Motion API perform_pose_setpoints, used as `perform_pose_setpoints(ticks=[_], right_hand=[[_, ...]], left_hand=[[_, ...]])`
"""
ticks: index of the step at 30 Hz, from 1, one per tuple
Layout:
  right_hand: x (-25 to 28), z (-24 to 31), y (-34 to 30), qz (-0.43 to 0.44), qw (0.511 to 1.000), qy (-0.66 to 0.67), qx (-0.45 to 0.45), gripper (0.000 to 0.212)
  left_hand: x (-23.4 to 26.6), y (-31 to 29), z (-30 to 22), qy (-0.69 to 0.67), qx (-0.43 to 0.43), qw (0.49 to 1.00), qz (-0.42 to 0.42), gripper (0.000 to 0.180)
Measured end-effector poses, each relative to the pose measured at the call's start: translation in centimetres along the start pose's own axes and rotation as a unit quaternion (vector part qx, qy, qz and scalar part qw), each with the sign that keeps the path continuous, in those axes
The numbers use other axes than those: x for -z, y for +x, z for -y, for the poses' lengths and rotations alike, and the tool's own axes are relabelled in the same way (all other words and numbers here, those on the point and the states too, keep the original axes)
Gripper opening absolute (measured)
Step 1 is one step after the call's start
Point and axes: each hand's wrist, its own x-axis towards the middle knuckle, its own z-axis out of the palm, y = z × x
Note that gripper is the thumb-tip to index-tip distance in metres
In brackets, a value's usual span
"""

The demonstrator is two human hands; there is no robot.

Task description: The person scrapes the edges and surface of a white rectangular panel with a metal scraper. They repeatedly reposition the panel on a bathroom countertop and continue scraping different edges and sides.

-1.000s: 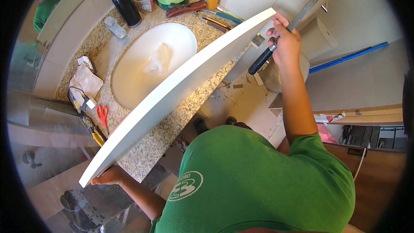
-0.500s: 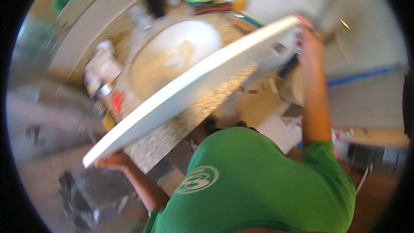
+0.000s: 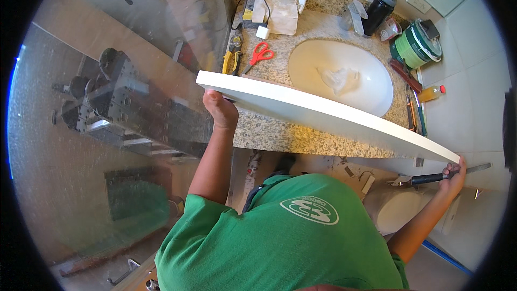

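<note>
A long white panel (image 3: 323,102) slants in front of me, its left end higher in view and its narrow white edge facing up. My left hand (image 3: 221,109) grips the left end from below; part of its fingers is hidden by the panel. My right hand (image 3: 455,175) closes round the right end. Along that same hand runs a long tool with a black grip (image 3: 428,178) and metal at both ends; it seems held together with the panel. Behind the panel lies a granite counter (image 3: 291,137) with an oval white basin (image 3: 371,67), which holds crumpled translucent material.
Red scissors (image 3: 261,54) and yellow-handled snips (image 3: 231,60) lie left on the counter. A black bottle (image 3: 379,12), a green bucket (image 3: 412,48) and a small orange-liquid bottle (image 3: 432,93) stand or lie right. A glass partition (image 3: 188,32) rises left; a toilet (image 3: 398,210) is below right.
The panel has swung round: its right end has come down toward me and its left end has moved away. My view has turned too. Both hands keep their grip.
</note>
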Motion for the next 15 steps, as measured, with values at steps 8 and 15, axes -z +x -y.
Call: perform_pose_setpoints(ticks=[8,15], right_hand=[[1.2,0.0,-0.8,0.019,1.0,0.016,0.006,0.026],[2.4,0.2,-1.7,0.004,1.0,0.019,0.005,0.022]], left_hand=[[2.0,-0.8,2.4,-0.017,0.002,1.0,0.008,0.081],[1.1,-0.7,-2.1,-0.018,-0.1,0.994,0.037,0.072]])
